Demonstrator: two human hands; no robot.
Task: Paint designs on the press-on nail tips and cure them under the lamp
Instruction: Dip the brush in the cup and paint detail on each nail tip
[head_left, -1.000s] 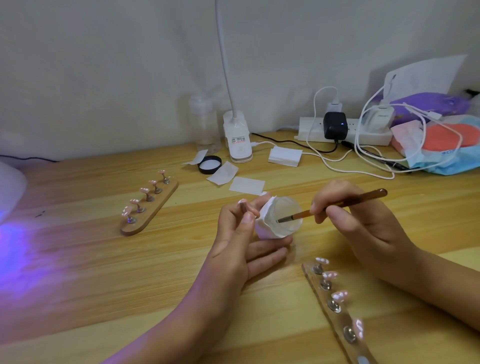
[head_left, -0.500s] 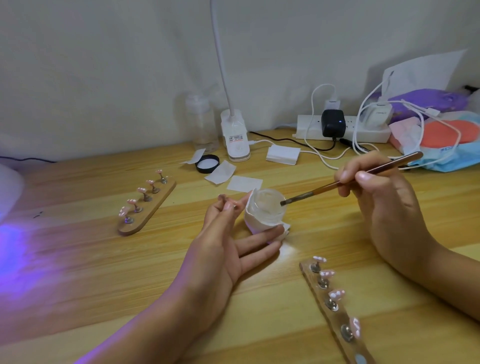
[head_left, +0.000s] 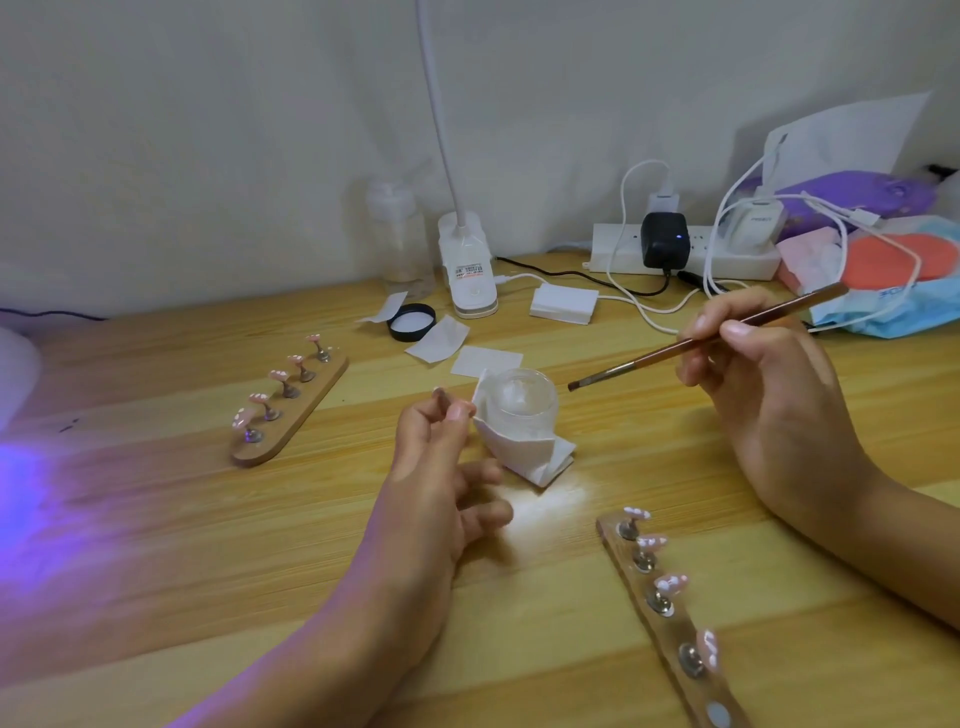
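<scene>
My left hand (head_left: 431, 493) pinches a small nail tip (head_left: 442, 396) between thumb and fingertips, just left of a clear gel jar (head_left: 522, 400). The jar stands on the table, wrapped in white tissue (head_left: 524, 454). A thin brown brush (head_left: 675, 345) is held like a pen in my right hand (head_left: 769, 395), its bristle tip in the air just right of the jar. A wooden strip (head_left: 306, 410) with several pink nail tips lies to the left. A second strip (head_left: 670, 629) with nail tips lies at the front right. The white cure lamp (head_left: 15, 374) shows at the left edge, casting purple light.
At the back stand a clip desk lamp (head_left: 467, 270), a clear bottle (head_left: 400, 239) and a black lid (head_left: 411, 322), with white wipes (head_left: 485, 361) nearby. A power strip (head_left: 727, 260) with chargers and loose cables sits at the back right, beside coloured bags (head_left: 883, 260).
The brush has come out of the jar and moved up and right. My left hand let go of the jar, which now stands on the table, and still pinches the nail tip.
</scene>
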